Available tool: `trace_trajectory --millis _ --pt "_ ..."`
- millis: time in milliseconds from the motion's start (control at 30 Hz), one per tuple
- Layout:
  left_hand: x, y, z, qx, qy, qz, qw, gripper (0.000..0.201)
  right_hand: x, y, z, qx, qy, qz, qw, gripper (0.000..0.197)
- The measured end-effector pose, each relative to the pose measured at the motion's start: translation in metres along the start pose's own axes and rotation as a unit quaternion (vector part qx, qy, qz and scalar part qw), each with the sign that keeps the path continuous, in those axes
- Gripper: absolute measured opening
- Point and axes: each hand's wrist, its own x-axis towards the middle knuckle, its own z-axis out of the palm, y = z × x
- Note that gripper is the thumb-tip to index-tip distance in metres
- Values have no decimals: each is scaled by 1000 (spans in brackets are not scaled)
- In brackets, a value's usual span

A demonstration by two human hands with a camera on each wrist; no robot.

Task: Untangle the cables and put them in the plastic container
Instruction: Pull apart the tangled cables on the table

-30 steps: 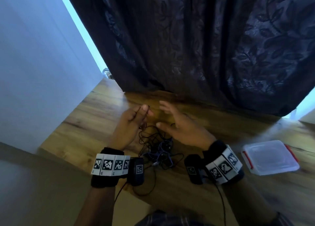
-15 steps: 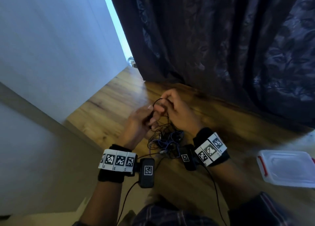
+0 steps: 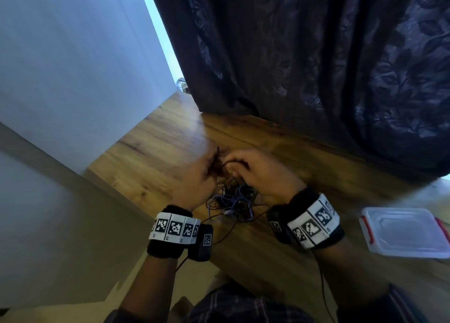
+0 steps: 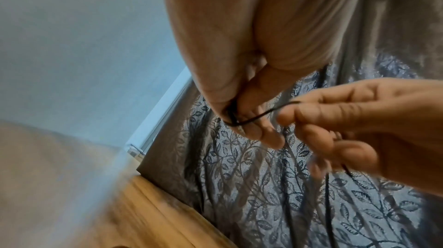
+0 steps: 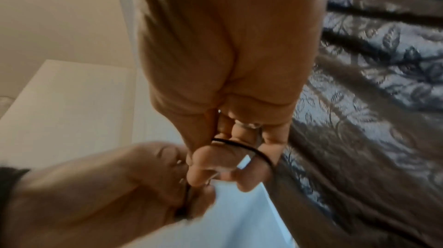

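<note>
A tangle of thin black and purple cables (image 3: pixel 231 198) lies on the wooden table (image 3: pixel 151 157) between my wrists. My left hand (image 3: pixel 207 169) pinches a thin black cable (image 4: pixel 254 117) between thumb and fingers, just above the tangle. My right hand (image 3: pixel 241 169) pinches the same black cable (image 5: pixel 242 146) close beside it, so a short loop runs from one hand to the other. More strands hang down from both hands into the pile. A clear plastic container (image 3: pixel 404 232) with red clips and its lid on sits at the table's right edge.
A dark leaf-patterned curtain (image 3: pixel 316 67) hangs along the back of the table. A pale wall (image 3: pixel 73 67) stands to the left. The table's left and near edges run close to my left wrist.
My hands went from open and apart above the tangle to close together, each pinching the black cable. The head view has swung, so the container sits further right.
</note>
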Motion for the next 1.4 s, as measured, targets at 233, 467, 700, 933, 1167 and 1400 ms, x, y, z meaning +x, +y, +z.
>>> trace_trajectory --millis 233,467,700,933,1167,1400 --pt "-1 12 1 -185 39 -50 981 33 31 12 -11 61 169 -6 984 21" --pt "-2 12 3 -141 -39 -19 989 35 27 21 5 154 133 69 977 25" --pt "-1 15 5 -152 -48 -12 987 47 18 15 -3 122 203 71 969 19" --pt "10 15 12 -198 -16 -45 979 33 2 0 -22 113 190 61 973 13" --pt "23 8 12 -271 36 -113 955 56 -11 -19 -42 113 61 50 990 14" --pt "21 10 14 -117 103 -23 987 49 -18 -22 -40 115 -40 26 992 13"
